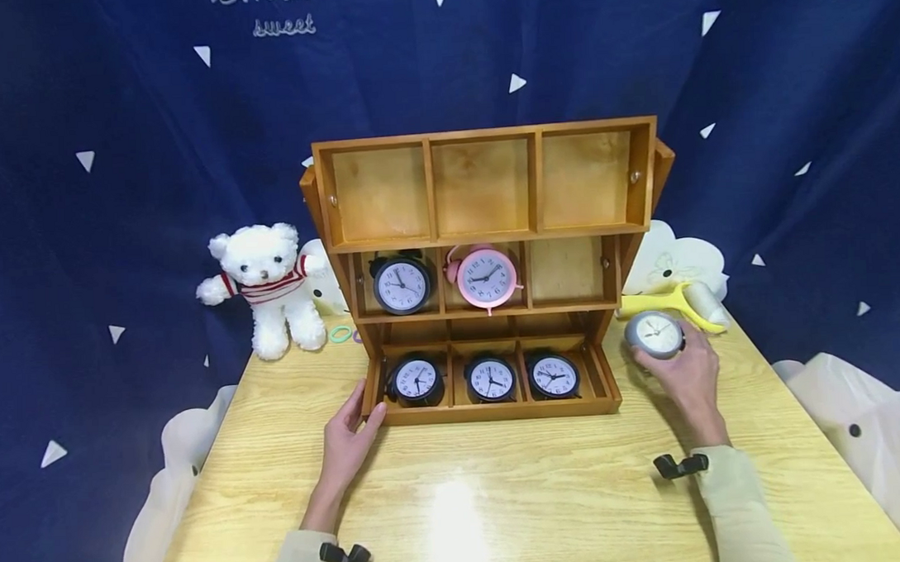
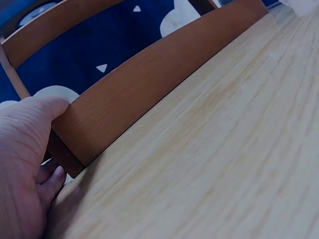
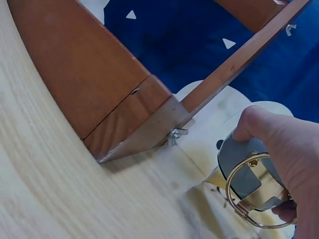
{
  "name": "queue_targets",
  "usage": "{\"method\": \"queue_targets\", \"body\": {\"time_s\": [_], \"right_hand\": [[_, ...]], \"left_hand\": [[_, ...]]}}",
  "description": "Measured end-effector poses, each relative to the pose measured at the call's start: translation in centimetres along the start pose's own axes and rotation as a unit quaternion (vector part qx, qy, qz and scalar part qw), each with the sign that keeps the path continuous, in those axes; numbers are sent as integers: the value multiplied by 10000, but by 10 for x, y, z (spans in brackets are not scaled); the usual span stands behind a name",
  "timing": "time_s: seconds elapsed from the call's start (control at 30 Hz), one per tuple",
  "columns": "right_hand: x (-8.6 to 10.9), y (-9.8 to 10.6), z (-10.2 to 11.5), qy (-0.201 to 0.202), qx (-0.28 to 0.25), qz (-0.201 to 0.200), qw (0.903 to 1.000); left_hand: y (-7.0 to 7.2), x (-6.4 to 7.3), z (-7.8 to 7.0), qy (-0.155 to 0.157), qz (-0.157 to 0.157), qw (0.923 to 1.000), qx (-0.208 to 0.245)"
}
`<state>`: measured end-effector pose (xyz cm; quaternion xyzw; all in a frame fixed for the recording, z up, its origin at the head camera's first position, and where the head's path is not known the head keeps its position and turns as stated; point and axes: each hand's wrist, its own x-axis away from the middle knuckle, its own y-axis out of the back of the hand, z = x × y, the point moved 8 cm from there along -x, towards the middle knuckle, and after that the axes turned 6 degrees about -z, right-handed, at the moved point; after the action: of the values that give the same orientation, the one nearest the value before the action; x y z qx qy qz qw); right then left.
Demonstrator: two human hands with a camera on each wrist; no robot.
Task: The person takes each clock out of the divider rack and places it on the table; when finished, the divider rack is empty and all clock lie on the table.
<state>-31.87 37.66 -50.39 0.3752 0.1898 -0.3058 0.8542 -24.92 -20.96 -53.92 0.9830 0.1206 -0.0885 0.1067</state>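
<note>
My right hand [image 1: 691, 377] grips a grey alarm clock [image 1: 654, 334] to the right of the tiered wooden shelf [image 1: 492, 413]. Its pale dial shows in the head view; the right wrist view shows its grey casing [image 3: 238, 152] and a gold metal ring. At the shelf's front left corner, my left hand [image 1: 349, 440] holds the bottom tier, thumb on the front board and fingers along the side. Black clocks [image 1: 417, 380] fill the three bottom compartments. On the middle tier stand another black clock [image 1: 401, 285] and a pink clock [image 1: 487, 277].
A white teddy bear [image 1: 267, 283] in a striped top sits left of the shelf, near a green ring [image 1: 340, 334]. Behind the right hand lies a yellow-handled lint roller [image 1: 677, 299]. A blue curtain [image 1: 443, 74] hangs behind the wooden table [image 1: 546, 484].
</note>
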Motion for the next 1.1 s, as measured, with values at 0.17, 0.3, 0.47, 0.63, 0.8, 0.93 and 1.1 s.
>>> {"method": "queue_targets", "body": {"time_s": [0.17, 0.3, 0.47, 0.63, 0.8, 0.93, 1.1], "right_hand": [[3, -7, -3, 4, -41, 48, 10000], [4, -11, -1, 60, 33, 89, 9999], [6, -16, 0, 147, 95, 165, 9997], [7, -18, 0, 169, 108, 157, 9997], [7, -20, -4, 112, 174, 154, 9997], [8, -22, -9, 14, 199, 202, 9996], [11, -23, -13, -99, 179, 262, 9994]], "left_hand": [[1, 1, -4, 31, -45, 10000, -29], [1, 0, -4, 1, -69, 10000, -11], [1, -1, -3, -10, -59, 10000, 70], [0, -1, -5, -20, -49, 9999, 96], [0, -1, -7, -80, -72, 9999, 28], [-1, -5, 6, -45, -116, 9999, 90], [-2, -7, 30, 14, -175, 9998, 64]]}}
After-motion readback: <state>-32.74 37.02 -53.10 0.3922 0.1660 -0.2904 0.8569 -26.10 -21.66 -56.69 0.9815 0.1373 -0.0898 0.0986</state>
